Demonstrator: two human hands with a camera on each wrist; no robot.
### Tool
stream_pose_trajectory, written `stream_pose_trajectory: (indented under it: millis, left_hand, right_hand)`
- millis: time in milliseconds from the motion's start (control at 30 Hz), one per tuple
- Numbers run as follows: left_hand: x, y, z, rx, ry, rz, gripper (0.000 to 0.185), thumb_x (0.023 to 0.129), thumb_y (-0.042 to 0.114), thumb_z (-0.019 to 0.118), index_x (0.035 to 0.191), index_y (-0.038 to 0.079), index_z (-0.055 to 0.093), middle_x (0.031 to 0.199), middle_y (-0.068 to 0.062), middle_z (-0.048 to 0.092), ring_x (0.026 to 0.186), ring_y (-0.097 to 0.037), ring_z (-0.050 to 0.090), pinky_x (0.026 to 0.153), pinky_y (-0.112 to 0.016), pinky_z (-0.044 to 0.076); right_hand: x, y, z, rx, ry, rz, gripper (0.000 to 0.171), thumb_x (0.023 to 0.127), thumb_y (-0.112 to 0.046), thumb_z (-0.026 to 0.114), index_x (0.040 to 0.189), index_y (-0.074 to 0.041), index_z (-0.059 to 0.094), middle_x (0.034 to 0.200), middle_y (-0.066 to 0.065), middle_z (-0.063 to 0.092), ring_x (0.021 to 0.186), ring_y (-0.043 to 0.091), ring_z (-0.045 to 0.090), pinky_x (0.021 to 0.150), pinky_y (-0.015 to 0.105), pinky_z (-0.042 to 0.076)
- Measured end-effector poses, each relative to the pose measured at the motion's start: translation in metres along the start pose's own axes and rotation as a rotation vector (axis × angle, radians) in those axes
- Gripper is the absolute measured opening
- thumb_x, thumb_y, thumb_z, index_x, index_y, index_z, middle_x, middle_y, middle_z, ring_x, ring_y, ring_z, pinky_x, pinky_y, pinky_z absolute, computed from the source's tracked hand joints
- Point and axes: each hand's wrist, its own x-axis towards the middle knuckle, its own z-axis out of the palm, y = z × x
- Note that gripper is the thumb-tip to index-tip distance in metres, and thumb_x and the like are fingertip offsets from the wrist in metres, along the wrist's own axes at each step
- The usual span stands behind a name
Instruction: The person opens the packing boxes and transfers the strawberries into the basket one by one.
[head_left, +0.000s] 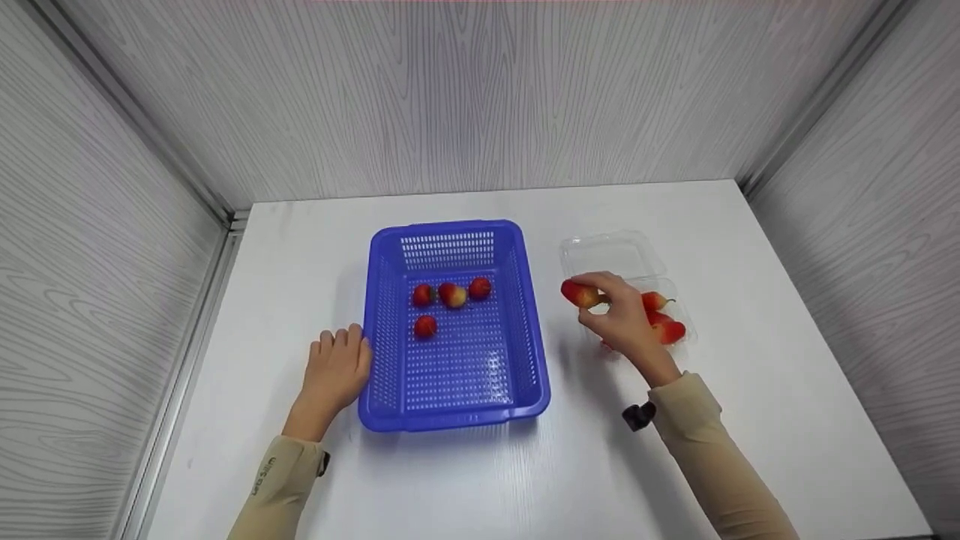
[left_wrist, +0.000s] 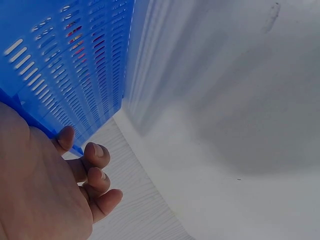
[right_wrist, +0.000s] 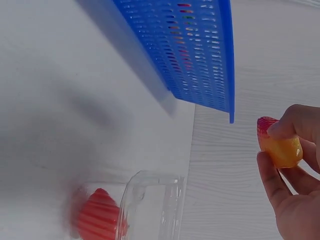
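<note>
A blue plastic basket (head_left: pixel 530 337) with slotted walls holds several small fruits, mostly red, one of them a red-and-yellow fruit (head_left: pixel 452 295). At its left rim my left hand (head_left: pixel 337 367) grips the edge, its fingers curled on the outer side in the left wrist view and the thumb hidden. Right of the basket, my right hand (head_left: pixel 619 315) pinches another red-and-yellow fruit (right_wrist: pixel 282 150) between thumb and fingers. That hand is raised above a clear plastic clamshell box (head_left: pixel 694 334), which contains several red fruits (head_left: pixel 667 331) and is partly covered by the hand.
The clamshell's lid (head_left: pixel 611 255) lies folded back behind the box. Everything stands on a white table (head_left: pixel 465 480), with wood-grain panels (head_left: pixel 480 97) behind it and on both sides. A strip of table separates basket and box.
</note>
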Motion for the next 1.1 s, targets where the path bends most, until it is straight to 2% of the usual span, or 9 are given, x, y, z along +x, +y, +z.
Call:
stream_pose_trajectory:
  millis: [267,400,600,667,800,900,1100]
  left_hand:
    - [-0.001,0.0,-0.001,0.01,-0.005,-0.004,0.028,0.104,0.022,0.033,0.108,-0.002,0.046,0.091,-0.018,0.048,0.086,-0.038,0.043,0.078,-0.051,0.034]
    - [-0.002,0.002,-0.003,0.013,0.006,0.001,0.026,0.104,0.022,0.032,0.104,-0.001,0.046,0.087,-0.017,0.047,0.082,-0.036,0.042,0.075,-0.049,0.034]
    - [-0.002,0.003,-0.003,0.012,0.014,0.003,0.022,0.104,0.02,0.035,0.101,0.0,0.045,0.083,-0.015,0.046,0.078,-0.034,0.039,0.072,-0.047,0.033]
    - [-0.002,0.003,-0.002,0.012,0.014,0.002,0.023,0.104,0.02,0.035,0.101,0.0,0.046,0.084,-0.015,0.046,0.079,-0.035,0.04,0.072,-0.047,0.033]
    - [-0.002,0.002,-0.001,0.014,0.019,0.004,0.024,0.104,0.02,0.035,0.102,-0.001,0.047,0.084,-0.017,0.047,0.079,-0.036,0.041,0.072,-0.048,0.033]
    - [-0.002,0.002,-0.001,0.018,0.022,0.004,0.024,0.104,0.02,0.035,0.102,-0.001,0.047,0.085,-0.017,0.048,0.08,-0.036,0.042,0.073,-0.048,0.034]
    - [-0.002,0.001,0.0,0.017,0.01,-0.001,0.025,0.104,0.02,0.034,0.103,-0.001,0.046,0.087,-0.018,0.048,0.081,-0.037,0.042,0.074,-0.049,0.034]
  right_hand:
    - [0.005,-0.013,0.018,0.052,-0.018,-0.079,0.048,0.077,0.005,0.073,0.123,-0.008,0.067,0.12,0.006,0.066,0.107,0.022,0.06,0.087,0.042,0.053]
    - [0.008,-0.02,0.029,0.089,-0.029,-0.111,0.045,0.079,0.004,0.073,0.122,-0.006,0.067,0.117,0.007,0.067,0.103,0.022,0.062,0.085,0.039,0.054]
    - [0.015,-0.032,0.047,0.149,-0.057,-0.158,0.043,0.079,0.002,0.076,0.121,-0.004,0.067,0.115,0.012,0.067,0.099,0.027,0.063,0.08,0.043,0.056]
    - [0.016,-0.041,0.05,0.166,-0.07,-0.157,0.043,0.079,0.004,0.076,0.12,0.0,0.066,0.115,0.017,0.066,0.099,0.032,0.063,0.079,0.046,0.056]
    - [0.02,-0.045,0.06,0.177,-0.088,-0.145,0.041,0.077,0.003,0.075,0.117,0.001,0.066,0.111,0.016,0.065,0.095,0.03,0.063,0.076,0.042,0.057]
    - [0.026,-0.044,0.07,0.157,-0.092,-0.121,0.04,0.076,-0.002,0.076,0.115,-0.002,0.068,0.107,0.011,0.063,0.093,0.024,0.063,0.076,0.036,0.057]
    - [0.034,-0.053,0.089,0.085,-0.119,-0.087,0.038,0.075,-0.003,0.077,0.112,0.0,0.07,0.105,0.013,0.062,0.094,0.028,0.064,0.081,0.039,0.056]
